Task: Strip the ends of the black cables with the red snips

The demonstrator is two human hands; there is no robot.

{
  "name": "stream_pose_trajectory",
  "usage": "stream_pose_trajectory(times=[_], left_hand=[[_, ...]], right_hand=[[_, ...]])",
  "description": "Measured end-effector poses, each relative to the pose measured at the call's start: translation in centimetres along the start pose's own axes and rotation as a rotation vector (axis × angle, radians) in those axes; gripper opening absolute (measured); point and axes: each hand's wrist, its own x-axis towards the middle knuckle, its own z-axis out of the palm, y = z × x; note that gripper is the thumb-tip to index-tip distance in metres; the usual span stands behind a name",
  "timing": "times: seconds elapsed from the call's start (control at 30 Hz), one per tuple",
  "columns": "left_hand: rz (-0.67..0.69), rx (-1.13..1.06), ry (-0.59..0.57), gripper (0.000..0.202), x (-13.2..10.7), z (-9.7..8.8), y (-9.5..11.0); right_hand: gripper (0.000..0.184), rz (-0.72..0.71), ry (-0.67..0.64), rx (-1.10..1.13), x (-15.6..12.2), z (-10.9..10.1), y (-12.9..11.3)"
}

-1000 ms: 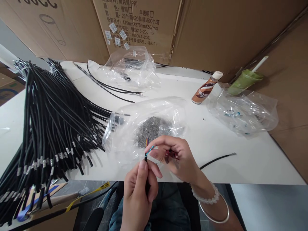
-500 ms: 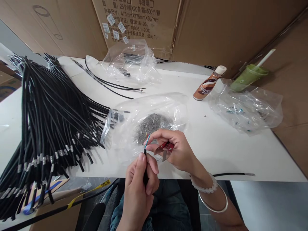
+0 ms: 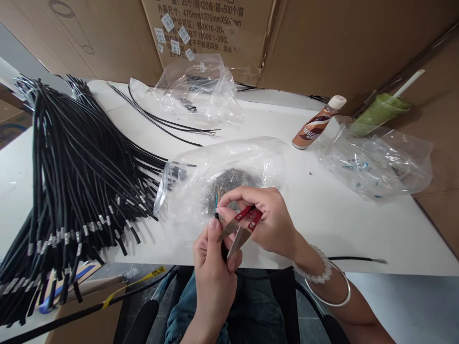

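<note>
My left hand (image 3: 215,260) is closed around a black cable (image 3: 224,249), whose stripped end points away from me. Thin coloured wires (image 3: 216,197), blue and orange among them, stick out of its jacket. My right hand (image 3: 267,217) carries red-handled thread snips (image 3: 244,227) in its palm, their blades spread over my left fingers. Its thumb and index finger are at the base of the coloured wires. Beneath the hands lies a clear plastic bag (image 3: 190,196) with a heap of fine grey metallic bits (image 3: 233,181).
Bundled black cables (image 3: 86,157) with silvery bands cover the left of the white table (image 3: 344,224). A coffee bottle (image 3: 317,124), a green cup (image 3: 380,114) and another plastic bag (image 3: 376,167) stand at the right. Cardboard boxes (image 3: 322,48) wall the back.
The snips have swung out of my right palm, and their spread blades now lie over my left fingers. My right fingertips have come down to the wires' base. The view has shifted slightly.
</note>
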Motion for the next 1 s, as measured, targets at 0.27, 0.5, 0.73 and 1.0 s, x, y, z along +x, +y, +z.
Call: stream_pose_trajectory(times=[0.27,0.5,0.73,1.0], left_hand=[[-0.008,0.076,0.089,0.045,0.3,-0.6,-0.6],[0.011,0.064,-0.004,0.026,0.2,-0.3,-0.3],[-0.051,-0.103,-0.153,0.019,0.4,-0.7,0.7],[-0.115,-0.256,-0.303,0.02,0.8,-1.6,1.1]], right_hand=[[0.002,-0.198,0.012,-0.205,-0.1,0.2,-0.4],[0.005,-0.114,0.039,-0.003,0.1,0.1,0.3],[0.017,0.014,0.02,0.272,-0.1,-0.9,0.9],[0.025,-0.275,0.009,-0.283,0.4,-2.9,0.5]])
